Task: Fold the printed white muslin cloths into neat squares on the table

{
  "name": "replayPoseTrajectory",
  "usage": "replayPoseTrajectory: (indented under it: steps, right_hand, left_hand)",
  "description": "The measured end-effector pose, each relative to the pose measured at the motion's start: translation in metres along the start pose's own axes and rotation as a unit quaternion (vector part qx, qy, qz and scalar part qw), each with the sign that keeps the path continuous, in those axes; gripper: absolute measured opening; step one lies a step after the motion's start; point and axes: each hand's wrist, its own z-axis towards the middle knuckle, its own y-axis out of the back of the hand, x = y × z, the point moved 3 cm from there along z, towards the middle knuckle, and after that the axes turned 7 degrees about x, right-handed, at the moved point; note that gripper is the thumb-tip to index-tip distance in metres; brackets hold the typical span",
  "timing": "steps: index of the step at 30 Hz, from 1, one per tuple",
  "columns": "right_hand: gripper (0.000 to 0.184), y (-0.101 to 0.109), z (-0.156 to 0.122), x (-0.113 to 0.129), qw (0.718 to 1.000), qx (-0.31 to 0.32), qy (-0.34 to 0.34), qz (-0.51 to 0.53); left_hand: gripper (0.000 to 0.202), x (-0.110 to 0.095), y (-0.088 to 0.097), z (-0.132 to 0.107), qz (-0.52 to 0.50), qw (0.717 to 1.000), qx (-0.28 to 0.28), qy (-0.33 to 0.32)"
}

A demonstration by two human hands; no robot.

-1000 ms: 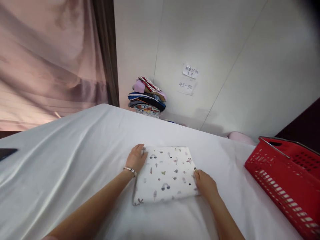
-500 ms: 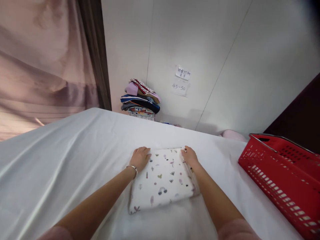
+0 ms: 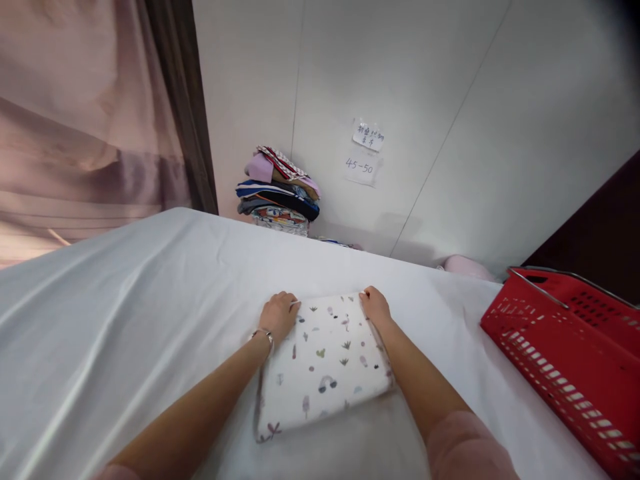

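Head view: the folded printed cloth (image 3: 323,363) lies flat on the white sheet (image 3: 150,300), just below centre; the left hand (image 3: 278,317) stays at its 10 o'clock corner, fingers together and curled; the right hand (image 3: 375,307) has slid up from the cloth's 4 o'clock edge to its 2 o'clock corner, fingers bent over the fold; pinching or only pressing, I cannot tell; so both hands now bracket the far edge; red basket (image 3: 575,353) at 4 o'clock, clothes stack (image 3: 280,193) at 11 o'clock.
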Motion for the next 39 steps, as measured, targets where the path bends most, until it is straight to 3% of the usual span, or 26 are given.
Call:
replayPoseTrajectory:
  steps: [3, 6, 9, 12, 14, 16, 19, 22, 28, 33, 39]
  right_hand:
    - [0.021, -0.004, 0.0, 0.0, 1.0, 0.005, 0.002, -0.015]
    - [0.023, -0.003, 0.0, 0.0, 0.999, 0.008, 0.01, -0.032]
    - [0.025, 0.004, -0.002, 0.003, 0.999, 0.013, 0.021, -0.049]
    - [0.03, 0.014, -0.015, 0.017, 0.997, 0.004, 0.046, -0.062]
    - [0.037, 0.017, -0.031, 0.035, 0.992, -0.011, 0.103, -0.066]
    - [0.043, 0.014, -0.049, 0.055, 0.977, 0.0, 0.206, -0.061]
    - [0.053, -0.001, -0.065, 0.07, 0.945, 0.087, 0.309, -0.057]
    - [0.058, -0.011, -0.055, 0.058, 0.953, 0.142, 0.259, -0.073]
    - [0.057, -0.008, -0.023, 0.028, 0.978, 0.132, 0.142, -0.075]
    - [0.055, -0.007, -0.025, 0.028, 0.981, 0.119, 0.14, -0.066]
    - [0.059, -0.011, -0.024, 0.025, 0.981, 0.133, 0.124, -0.063]
  left_hand:
    - [0.022, -0.012, 0.007, -0.006, 0.022, 1.0, 0.0, -0.019]
    - [0.033, -0.033, 0.007, -0.018, 0.027, 0.993, -0.003, -0.115]
    - [0.045, -0.044, -0.009, -0.025, 0.04, 0.98, 0.067, -0.181]
    - [0.055, -0.04, -0.026, -0.024, 0.051, 0.98, 0.114, -0.152]
    - [0.057, -0.036, -0.032, -0.021, 0.053, 0.982, 0.111, -0.143]
    - [0.058, -0.035, -0.034, -0.02, 0.058, 0.982, 0.103, -0.144]
    - [0.058, -0.035, -0.033, -0.021, 0.066, 0.982, 0.096, -0.147]
    - [0.058, -0.036, -0.032, -0.022, 0.066, 0.982, 0.093, -0.147]
    - [0.059, -0.036, -0.033, -0.023, 0.073, 0.981, 0.111, -0.138]
    - [0.058, -0.037, -0.024, -0.021, 0.069, 0.98, 0.131, -0.137]
    - [0.058, -0.01, -0.007, -0.02, 0.066, 0.993, 0.094, -0.035]
